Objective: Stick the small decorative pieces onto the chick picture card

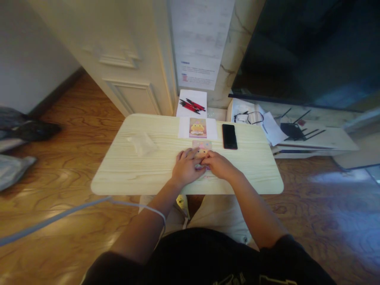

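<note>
A colourful picture (201,144) with a cartoon figure lies on the pale wooden table (118,174), partly covered by both hands. My left hand (186,166) rests on its left side, fingers stretched out. My right hand (218,164) is closed at its right side, fingertips pressed together over the figure; whatever they hold is too small to make out. Just beyond, a similar picture card (198,128) with a yellow cartoon figure sits on white paper (212,127).
A dark phone (229,136) lies to the right, and a crumpled whitish wrapper (142,144) to the left. Behind the table, several red and black pens (192,106) rest on paper. A router (292,131) stands on the low cabinet; a cable (74,209) runs to my left wrist.
</note>
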Demonstrator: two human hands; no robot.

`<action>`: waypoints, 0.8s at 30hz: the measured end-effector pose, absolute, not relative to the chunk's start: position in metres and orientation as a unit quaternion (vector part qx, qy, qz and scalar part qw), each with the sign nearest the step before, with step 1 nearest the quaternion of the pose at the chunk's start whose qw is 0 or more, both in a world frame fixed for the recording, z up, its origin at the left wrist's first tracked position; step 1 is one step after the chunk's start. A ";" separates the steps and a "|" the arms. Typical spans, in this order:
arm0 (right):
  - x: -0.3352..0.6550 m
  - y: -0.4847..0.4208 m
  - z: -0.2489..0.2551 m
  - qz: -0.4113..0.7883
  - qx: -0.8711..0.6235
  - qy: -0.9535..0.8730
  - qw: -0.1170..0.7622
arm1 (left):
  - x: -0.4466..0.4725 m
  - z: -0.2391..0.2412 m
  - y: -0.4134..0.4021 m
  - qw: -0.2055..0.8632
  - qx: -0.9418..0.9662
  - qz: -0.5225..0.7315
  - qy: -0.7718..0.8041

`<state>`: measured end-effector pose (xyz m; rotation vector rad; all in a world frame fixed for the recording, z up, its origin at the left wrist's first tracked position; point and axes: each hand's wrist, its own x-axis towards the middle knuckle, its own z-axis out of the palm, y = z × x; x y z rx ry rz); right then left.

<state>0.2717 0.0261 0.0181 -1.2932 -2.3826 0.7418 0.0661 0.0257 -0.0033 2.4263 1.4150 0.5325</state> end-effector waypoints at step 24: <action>0.265 0.031 0.036 0.276 -0.434 -0.844 0.151 | 0.066 -0.004 0.029 0.142 0.835 0.192 0.496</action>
